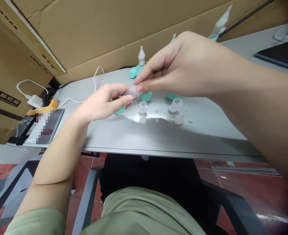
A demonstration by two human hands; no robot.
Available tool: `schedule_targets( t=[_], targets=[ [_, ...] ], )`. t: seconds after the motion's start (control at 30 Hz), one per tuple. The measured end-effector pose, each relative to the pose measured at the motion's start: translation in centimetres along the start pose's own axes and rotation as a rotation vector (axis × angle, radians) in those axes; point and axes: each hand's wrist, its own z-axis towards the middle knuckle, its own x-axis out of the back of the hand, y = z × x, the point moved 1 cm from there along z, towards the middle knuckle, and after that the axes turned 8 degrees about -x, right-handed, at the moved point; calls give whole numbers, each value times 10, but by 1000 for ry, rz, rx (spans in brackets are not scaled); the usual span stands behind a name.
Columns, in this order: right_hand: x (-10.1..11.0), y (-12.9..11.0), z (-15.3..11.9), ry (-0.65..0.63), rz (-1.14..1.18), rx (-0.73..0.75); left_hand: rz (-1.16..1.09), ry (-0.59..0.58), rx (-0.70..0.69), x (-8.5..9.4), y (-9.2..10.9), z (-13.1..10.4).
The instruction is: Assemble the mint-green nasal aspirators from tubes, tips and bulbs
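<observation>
Above the grey table (124,137), my left hand (109,99) is closed round a translucent piece (131,93), with a teal part (120,110) showing beneath its fingers. My right hand (168,67) pinches the upper end of the same translucent piece between thumb and forefinger. Below the hands stands a small clear cup (143,107). Another clear cup (177,104) lies to its right, near a small ring (185,108) and a smaller ring (156,111). Behind the fingers rests a teal rounded part (145,96).
Teal devices with white tips (141,57) stand along the back by the cardboard (97,29). A tablet (48,127), a white charger (35,100) and cables lie at the left. A dark flat device (280,55) is at the right. Chair arms flank the lap.
</observation>
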Motion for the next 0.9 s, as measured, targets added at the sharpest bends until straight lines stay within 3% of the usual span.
schedule_targets(
  t=[0.3,0.6,0.8,0.9],
  targets=[
    [-6,-2,-1,-30,-56,-24,59,-22,14,-3,2,-1],
    [-13,-4,-1,8,272,31,-88,202,-69,-4,-6,1],
    [-30,-8,5,40,206,-35,-53,244,-82,0,-12,5],
    [-27,-10,1,48,75,-61,-32,250,-92,4,-18,3]
  ],
)
